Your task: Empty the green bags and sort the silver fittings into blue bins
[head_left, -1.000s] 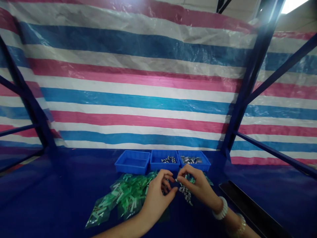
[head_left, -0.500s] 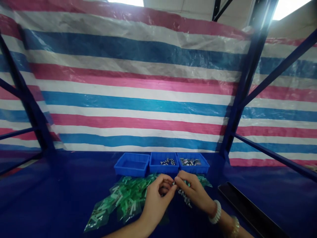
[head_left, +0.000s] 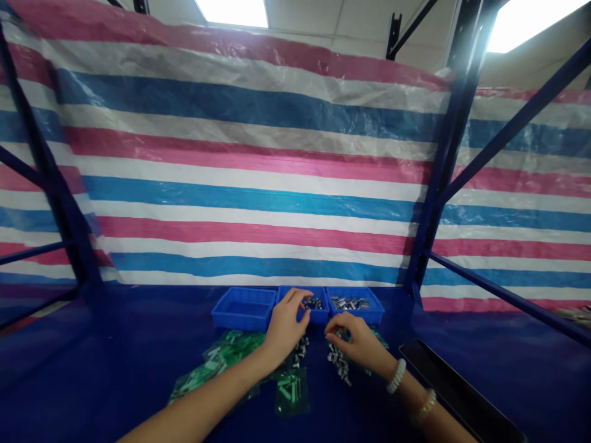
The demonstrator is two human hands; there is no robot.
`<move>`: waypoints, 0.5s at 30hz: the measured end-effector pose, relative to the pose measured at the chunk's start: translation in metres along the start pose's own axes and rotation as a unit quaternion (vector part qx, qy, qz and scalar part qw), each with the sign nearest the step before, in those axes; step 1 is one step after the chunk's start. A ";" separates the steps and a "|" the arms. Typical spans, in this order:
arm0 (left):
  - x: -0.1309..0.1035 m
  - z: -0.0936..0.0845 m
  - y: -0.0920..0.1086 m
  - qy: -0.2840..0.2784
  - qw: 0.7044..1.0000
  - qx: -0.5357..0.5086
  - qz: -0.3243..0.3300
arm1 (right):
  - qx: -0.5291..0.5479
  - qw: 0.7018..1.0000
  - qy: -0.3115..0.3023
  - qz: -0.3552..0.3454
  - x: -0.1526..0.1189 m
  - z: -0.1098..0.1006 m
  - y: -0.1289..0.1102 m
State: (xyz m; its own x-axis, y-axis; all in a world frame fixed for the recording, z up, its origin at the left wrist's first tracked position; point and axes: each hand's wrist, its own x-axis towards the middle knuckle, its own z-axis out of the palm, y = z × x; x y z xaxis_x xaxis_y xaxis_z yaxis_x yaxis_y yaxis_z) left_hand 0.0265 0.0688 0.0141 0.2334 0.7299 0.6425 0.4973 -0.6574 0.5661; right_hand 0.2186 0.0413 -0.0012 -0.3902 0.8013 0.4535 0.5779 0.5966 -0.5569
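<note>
Small metal parts (head_left: 314,303) lie in the middle tray (head_left: 319,317), right by the left fingertips, and in the head view, our only one, the hands have just split! The left hand (head_left: 287,321) is up at that tray, thumb well clear of the fingers, and we see nothing gripped. The right hand (head_left: 355,337) curls at the far end of a loose metal heap (head_left: 340,364), fingertips drawn in; whether they pinch a piece, we cannot tell. So the two-handed handling looks broken off, we judge, with each hand at its own metal.

Against half a second ago, when the fingertips meet in front of the trays, what a change! We now get a second heap (head_left: 301,352), nearer us than the left fingers, and a green packet (head_left: 292,392) closer still, both largely covered then. The packet pile (head_left: 236,348) sits left of those fingers, and beyond the right fingers the right tray (head_left: 357,317) holds its silvery pieces, both as before.
</note>
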 end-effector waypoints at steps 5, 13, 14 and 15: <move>-0.033 -0.009 0.007 -0.012 1.000 0.023 0.003 | -0.133 0.985 -0.105 0.011 -0.005 -0.001 -0.001; -0.046 -0.007 0.008 0.004 1.000 -0.010 -0.018 | -0.172 0.977 -0.123 0.005 -0.003 0.010 -0.007; -0.046 -0.008 0.010 0.005 1.000 -0.017 -0.020 | -0.152 0.982 -0.110 0.000 -0.002 0.010 -0.005; -0.047 -0.008 0.011 0.006 0.999 -0.023 -0.023 | -0.124 0.988 -0.091 -0.005 -0.002 0.009 -0.004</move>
State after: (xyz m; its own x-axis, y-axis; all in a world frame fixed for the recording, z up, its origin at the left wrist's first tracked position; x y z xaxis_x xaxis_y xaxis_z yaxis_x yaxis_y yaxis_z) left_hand 0.0146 0.0259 -0.0056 0.2014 0.7576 0.6209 0.4676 -0.6314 0.6186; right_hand 0.2103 0.0382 -0.0064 -0.5070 0.8032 0.3127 0.7224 0.5939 -0.3541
